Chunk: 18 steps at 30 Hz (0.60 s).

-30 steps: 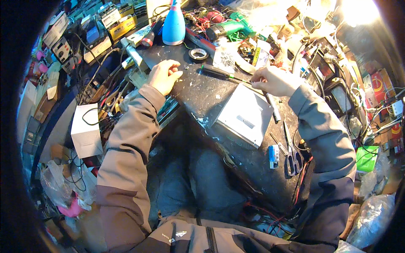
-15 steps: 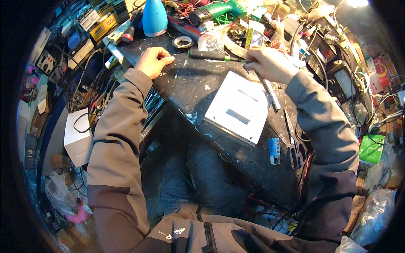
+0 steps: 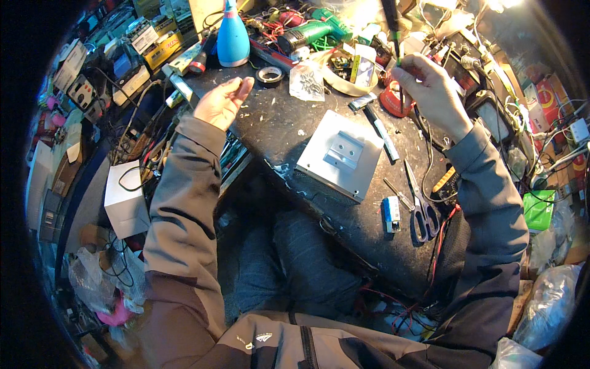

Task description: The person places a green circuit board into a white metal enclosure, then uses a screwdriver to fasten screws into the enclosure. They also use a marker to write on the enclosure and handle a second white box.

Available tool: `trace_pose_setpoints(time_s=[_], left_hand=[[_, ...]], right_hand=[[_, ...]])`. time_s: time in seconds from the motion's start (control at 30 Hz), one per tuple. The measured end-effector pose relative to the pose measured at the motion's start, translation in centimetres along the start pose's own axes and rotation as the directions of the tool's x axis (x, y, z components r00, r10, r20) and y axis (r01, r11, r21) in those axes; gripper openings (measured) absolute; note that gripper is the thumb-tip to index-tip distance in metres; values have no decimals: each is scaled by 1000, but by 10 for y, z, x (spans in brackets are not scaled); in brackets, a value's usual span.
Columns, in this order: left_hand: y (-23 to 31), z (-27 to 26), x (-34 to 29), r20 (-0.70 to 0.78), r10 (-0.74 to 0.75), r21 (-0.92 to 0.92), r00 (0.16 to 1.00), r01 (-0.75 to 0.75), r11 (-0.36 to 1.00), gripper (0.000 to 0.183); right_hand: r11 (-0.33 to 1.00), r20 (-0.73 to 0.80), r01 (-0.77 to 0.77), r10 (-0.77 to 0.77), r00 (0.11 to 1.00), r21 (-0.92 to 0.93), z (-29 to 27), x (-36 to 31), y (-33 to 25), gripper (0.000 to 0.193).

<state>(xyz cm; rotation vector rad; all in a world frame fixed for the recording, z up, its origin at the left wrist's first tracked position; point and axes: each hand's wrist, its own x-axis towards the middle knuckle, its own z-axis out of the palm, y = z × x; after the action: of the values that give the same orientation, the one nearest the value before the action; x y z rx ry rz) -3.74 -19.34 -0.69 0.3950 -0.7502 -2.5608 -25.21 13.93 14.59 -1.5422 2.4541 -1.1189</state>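
Observation:
My right hand (image 3: 433,92) grips a long screwdriver (image 3: 392,18) with a black handle and green collar. Its handle points up and away, and its shaft runs down past my fingers over a round red object (image 3: 393,101); whether the tip touches that cannot be told. My left hand (image 3: 222,103) hovers over the table's left edge, empty, palm turned up and fingers loosely apart. Between my hands sits a silver metal box (image 3: 319,147). A small metal bracket (image 3: 345,149) with two holes or screw heads lies on its top face.
Right of the box lie a slim white-and-black tool (image 3: 382,134), scissors (image 3: 424,224) and a small blue-white box (image 3: 391,214). Behind it are a bag of screws (image 3: 307,83), a tape roll (image 3: 269,75), a blue bottle (image 3: 233,43) and a green power tool (image 3: 310,34). Cables crowd the right.
The screwdriver, lying on the table before, has been lifted and swung upright in my right hand, which moved right. My left hand has turned palm up and opened.

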Motion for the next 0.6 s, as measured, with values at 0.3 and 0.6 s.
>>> trace_pose_setpoints(time_s=[0.3,0.6], left_hand=[[-42,45,-85,-50,-79,-143,996,71,987,15],[-87,103,-175,165,-32,54,986,24,998,19]], right_hand=[[854,-33,65,-56,998,517,-8,-20,-55,26],[779,41,2,-36,999,627,1,-53,-98,26]])
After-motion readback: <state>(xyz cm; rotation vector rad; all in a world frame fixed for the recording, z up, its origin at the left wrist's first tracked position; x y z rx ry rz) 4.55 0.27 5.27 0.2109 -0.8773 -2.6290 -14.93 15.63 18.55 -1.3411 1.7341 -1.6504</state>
